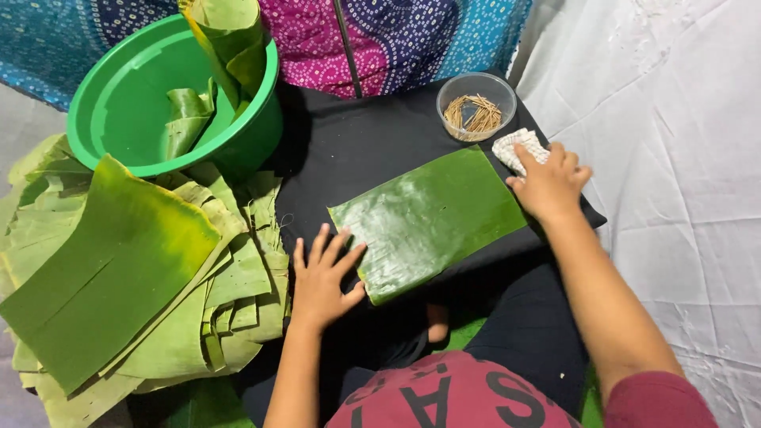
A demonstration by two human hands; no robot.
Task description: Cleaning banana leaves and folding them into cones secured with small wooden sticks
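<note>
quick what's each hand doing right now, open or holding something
Left hand: open, fingers spread flat on the edge of the banana leaf piece.
Right hand: closed on a white cloth at the leaf's far corner.

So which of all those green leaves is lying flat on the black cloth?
The glossy rectangular leaf between both hands; the others sit piled at left or in the basin.

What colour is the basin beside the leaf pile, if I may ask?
The basin is bright green, seen best in the head view.

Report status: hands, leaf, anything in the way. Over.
Left hand flat, pinning leaf corner. Right hand on white cloth at the far corner. Banana leaf lies flat on black pad. Nothing on the leaf.
</note>
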